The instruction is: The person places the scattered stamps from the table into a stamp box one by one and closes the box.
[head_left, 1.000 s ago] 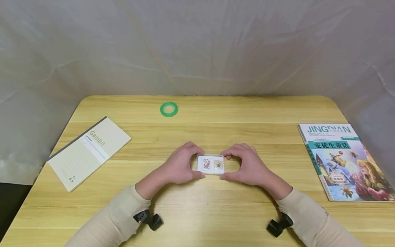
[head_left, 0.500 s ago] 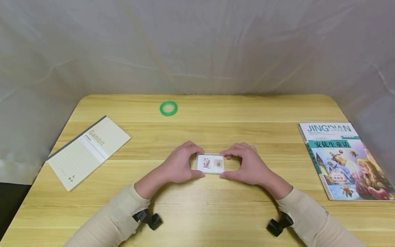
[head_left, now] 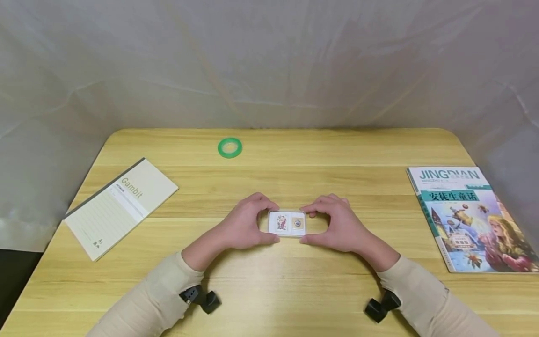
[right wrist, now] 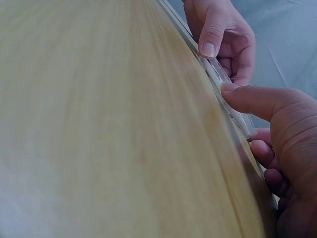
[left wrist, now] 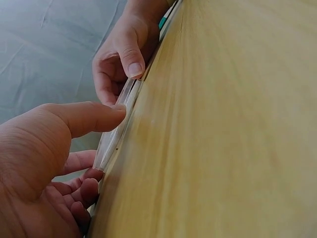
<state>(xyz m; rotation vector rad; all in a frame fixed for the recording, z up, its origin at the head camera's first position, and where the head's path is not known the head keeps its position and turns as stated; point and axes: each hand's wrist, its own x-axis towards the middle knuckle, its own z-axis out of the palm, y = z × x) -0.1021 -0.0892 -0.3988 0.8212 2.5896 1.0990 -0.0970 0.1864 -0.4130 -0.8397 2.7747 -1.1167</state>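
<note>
A small flat clear plastic case (head_left: 287, 223) with a white inside lies at the middle of the table, showing a reddish picture on its left part and a tan one on its right. My left hand (head_left: 248, 224) pinches its left end between thumb and forefinger. At the right end, my right hand (head_left: 334, 225) grips it the same way, thumb on the near edge and fingertips at the far one. In the left wrist view the case's clear edge (left wrist: 115, 133) shows between thumb and fingers, close over the wood. The right wrist view shows that edge (right wrist: 233, 106) too.
A green tape roll (head_left: 229, 148) lies toward the back of the wooden table (head_left: 269, 290). On the left is a slanted cream notebook (head_left: 122, 208); a picture-covered book (head_left: 473, 220) lies at the right. Grey cloth (head_left: 269, 61) hangs behind the table.
</note>
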